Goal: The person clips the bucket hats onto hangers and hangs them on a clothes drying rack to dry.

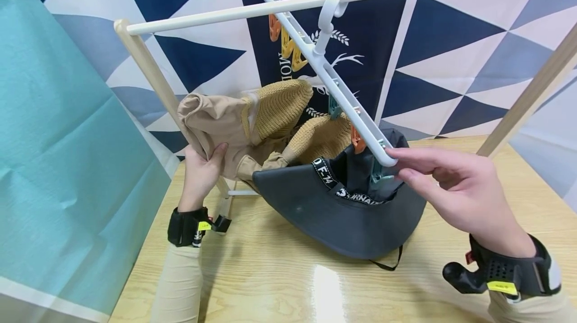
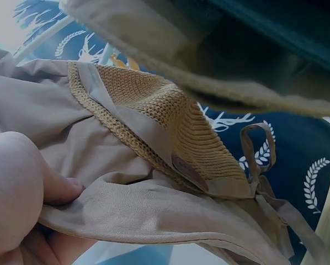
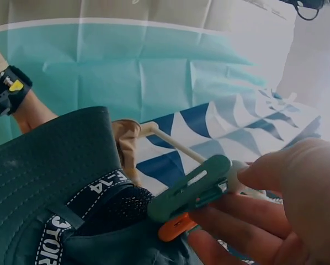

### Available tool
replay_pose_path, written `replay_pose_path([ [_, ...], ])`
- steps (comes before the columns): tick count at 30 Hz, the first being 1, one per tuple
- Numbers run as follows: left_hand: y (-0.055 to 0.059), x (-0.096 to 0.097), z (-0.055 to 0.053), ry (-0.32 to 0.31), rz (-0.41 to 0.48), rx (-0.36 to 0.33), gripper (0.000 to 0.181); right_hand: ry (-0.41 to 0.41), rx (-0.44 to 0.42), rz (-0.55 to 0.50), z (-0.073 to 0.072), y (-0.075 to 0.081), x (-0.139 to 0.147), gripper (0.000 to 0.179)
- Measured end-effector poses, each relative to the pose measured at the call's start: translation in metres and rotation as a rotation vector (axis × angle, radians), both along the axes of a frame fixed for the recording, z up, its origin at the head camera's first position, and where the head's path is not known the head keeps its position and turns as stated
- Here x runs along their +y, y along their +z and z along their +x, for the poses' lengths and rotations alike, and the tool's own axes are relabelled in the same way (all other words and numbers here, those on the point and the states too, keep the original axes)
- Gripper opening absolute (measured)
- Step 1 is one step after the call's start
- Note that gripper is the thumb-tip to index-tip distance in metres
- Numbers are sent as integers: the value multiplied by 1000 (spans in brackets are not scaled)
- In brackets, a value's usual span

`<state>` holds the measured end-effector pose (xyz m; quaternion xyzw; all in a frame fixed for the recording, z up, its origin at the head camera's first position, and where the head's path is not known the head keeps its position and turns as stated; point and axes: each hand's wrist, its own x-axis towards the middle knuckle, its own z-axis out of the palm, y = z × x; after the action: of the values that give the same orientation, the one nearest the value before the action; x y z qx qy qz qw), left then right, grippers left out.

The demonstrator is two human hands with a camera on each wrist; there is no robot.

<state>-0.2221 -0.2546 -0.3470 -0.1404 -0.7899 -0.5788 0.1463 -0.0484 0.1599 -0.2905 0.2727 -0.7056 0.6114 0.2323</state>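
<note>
My left hand (image 1: pixel 203 170) grips the beige cloth brim of a sun hat (image 1: pixel 225 122) with a tan woven crown, its thumb on top of the fabric. A ribbon bow (image 2: pixel 259 190) shows on this hat in the left wrist view. With thumb and fingers, my right hand (image 1: pixel 464 188) pinches the near end of a white clip hanger (image 1: pixel 347 100). Below that end, a dark bucket hat (image 1: pixel 333 213) with a lettered band hangs from a green clip (image 3: pixel 192 185). An orange clip (image 1: pixel 358 140) sits beside it. Part of the woven hat is hidden behind the dark one.
The hanger hooks over a white rail (image 1: pixel 225 12) on wooden posts (image 1: pixel 532 92). Orange and yellow clips (image 1: pixel 293 52) dangle at its far end. Under it lies a wooden tabletop (image 1: pixel 270 273). Patterned cloth (image 1: pixel 455 47) stands behind, teal cloth (image 1: pixel 67 163) at left.
</note>
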Motion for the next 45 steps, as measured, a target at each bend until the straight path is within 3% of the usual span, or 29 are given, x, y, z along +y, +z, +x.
replay_pose_path([
  [4, 4, -5, 4, 12, -5, 5, 41, 40, 77, -22, -4, -1, -5, 30],
  [7, 7, -9, 7, 25, -3, -7, 39, 9, 120, -39, -5, 1, -8, 28],
  [11, 12, -14, 11, 46, -8, -25, 37, -20, 133, -99, -3, 3, -11, 26],
  [15, 17, -19, 16, 68, -24, -32, 37, 8, 126, -165, -4, 4, -13, 24],
  [29, 7, -31, -12, 1, -10, -29, 36, -127, 98, -121, 8, 6, -18, 23],
  [37, 6, -31, -14, 9, -1, -39, 37, -232, -2, -17, 7, 8, -14, 38],
  [40, 6, -33, -14, 15, -1, -42, 38, -289, -85, 52, 7, 12, -13, 43],
  [45, 6, -34, -13, 20, -2, -48, 38, -262, -203, 54, 3, 16, -10, 45],
])
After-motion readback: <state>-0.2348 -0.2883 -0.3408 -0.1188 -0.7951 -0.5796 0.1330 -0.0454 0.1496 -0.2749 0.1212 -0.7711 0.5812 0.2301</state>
